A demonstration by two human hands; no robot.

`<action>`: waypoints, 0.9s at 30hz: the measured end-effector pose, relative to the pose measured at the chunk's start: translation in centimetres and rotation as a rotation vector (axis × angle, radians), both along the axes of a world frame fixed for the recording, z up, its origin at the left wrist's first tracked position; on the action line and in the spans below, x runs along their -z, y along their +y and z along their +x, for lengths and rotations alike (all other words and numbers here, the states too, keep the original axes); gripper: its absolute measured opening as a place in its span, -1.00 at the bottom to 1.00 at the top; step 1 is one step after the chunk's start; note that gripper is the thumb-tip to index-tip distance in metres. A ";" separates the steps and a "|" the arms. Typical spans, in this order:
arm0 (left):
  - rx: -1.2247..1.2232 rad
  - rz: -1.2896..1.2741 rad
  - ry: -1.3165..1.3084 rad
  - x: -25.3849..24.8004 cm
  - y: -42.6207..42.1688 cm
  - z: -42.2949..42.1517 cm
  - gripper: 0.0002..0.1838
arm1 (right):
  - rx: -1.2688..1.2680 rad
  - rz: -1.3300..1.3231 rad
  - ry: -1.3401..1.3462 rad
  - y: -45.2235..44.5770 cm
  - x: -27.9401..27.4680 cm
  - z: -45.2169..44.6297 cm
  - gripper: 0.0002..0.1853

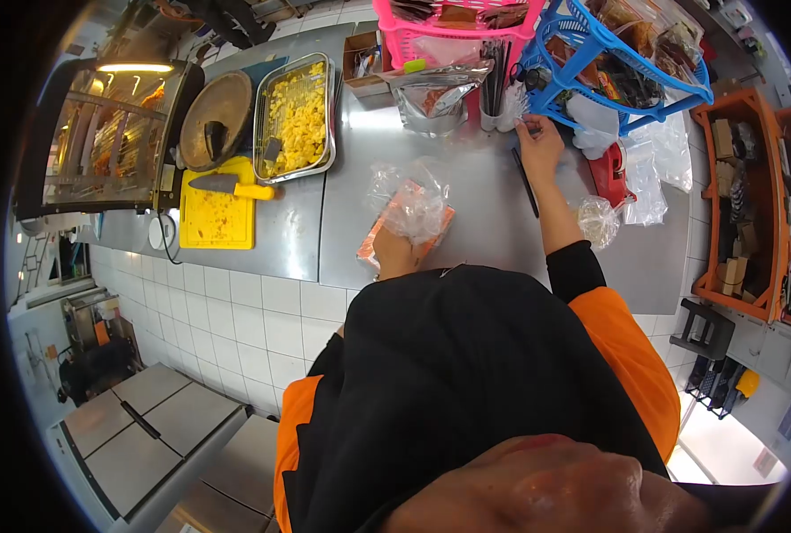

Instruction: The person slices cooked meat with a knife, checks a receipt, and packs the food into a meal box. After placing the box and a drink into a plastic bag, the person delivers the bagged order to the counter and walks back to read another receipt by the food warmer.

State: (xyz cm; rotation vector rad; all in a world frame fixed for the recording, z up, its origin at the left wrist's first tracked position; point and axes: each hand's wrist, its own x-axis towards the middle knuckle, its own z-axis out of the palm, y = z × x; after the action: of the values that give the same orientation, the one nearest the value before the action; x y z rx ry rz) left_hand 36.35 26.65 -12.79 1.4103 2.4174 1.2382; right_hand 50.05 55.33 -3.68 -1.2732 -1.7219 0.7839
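My left hand is at the front of the metal counter, its fingers mostly hidden by a clear plastic bag. Under the bag lies an orange and white packet. My right hand reaches farther back, its fingertips pinched together beside a cup of white plastic pieces. Whether something small is between those fingertips is too small to tell. Dark sticks stand in a holder just left of it. Below the right hand lies a long black object.
Pink basket and blue basket stand at the back. Right are a red tape dispenser and plastic bags. Left are a glass tray of yellow food, a knife on a yellow board and a heated display case.
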 end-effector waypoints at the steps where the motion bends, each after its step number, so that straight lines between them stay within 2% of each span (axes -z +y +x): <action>1: 0.035 -0.020 0.001 -1.6 0.3 0.0 -0.75 | -0.009 0.001 -0.003 0.3 0.0 -0.1 -0.77; 3: 0.104 -0.066 0.004 -4.7 0.2 0.1 -0.71 | -0.040 0.055 -0.034 0.7 0.3 0.2 -0.80; 5: 0.040 -0.035 -0.078 -7.6 0.8 1.1 -0.72 | -0.047 0.074 -0.037 0.8 0.1 0.8 -0.80; 8: -0.035 0.044 -0.157 -7.7 0.7 1.4 -0.70 | -0.032 0.143 -0.133 0.5 -1.6 1.8 -0.80; 10: -0.053 0.092 -0.157 -5.6 0.4 1.0 -0.69 | -0.025 0.182 0.039 0.4 -2.2 2.5 -0.82; 12: 0.025 -0.033 -0.235 -2.4 -0.5 0.4 -0.63 | -0.067 0.146 0.112 -1.8 -5.9 2.4 -0.83; 13: 0.021 -0.028 -0.237 -3.7 -0.5 0.6 -0.63 | -0.165 0.018 0.346 -2.8 -7.3 2.2 -0.83; 14: -0.019 0.055 -0.550 -6.6 -0.5 1.0 -0.61 | -0.260 -0.113 0.578 -3.8 -8.5 2.1 -0.82; 15: -0.058 0.140 -0.863 -8.7 -0.4 1.3 -0.59 | -0.261 -0.111 0.575 -4.9 -9.6 2.1 -0.82; 17: 0.011 0.061 -0.804 -9.8 -0.5 0.2 -0.60 | -0.443 -0.193 0.717 -6.9 -11.4 2.0 -0.80; 18: 0.075 -0.018 -0.742 -10.6 -0.5 -0.1 -0.60 | -0.447 -0.192 0.714 -7.6 -12.0 1.9 -0.80; 21: 0.027 -0.121 -0.818 -13.7 -0.6 0.2 -0.61 | -0.603 -0.229 0.808 -9.4 -12.8 1.6 -0.80; 24: 0.134 -0.057 -0.824 -11.6 -1.0 -0.7 -0.63 | -0.638 -0.298 0.844 -10.0 -12.5 1.0 -0.78; 26: 0.164 0.023 -0.864 -5.6 -1.8 -1.0 -0.62 | -0.457 -0.527 0.905 -10.3 -10.1 -0.1 -0.76; 27: 0.214 0.098 -0.902 -3.8 -2.3 -1.1 -0.61 | -0.481 -0.549 0.905 -10.7 -8.3 -0.7 -0.76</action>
State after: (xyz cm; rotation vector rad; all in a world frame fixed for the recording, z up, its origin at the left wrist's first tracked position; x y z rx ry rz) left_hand 35.22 24.38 -9.04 0.8070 1.5702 1.5043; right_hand 49.35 44.63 4.59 -0.6025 -1.0663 1.8649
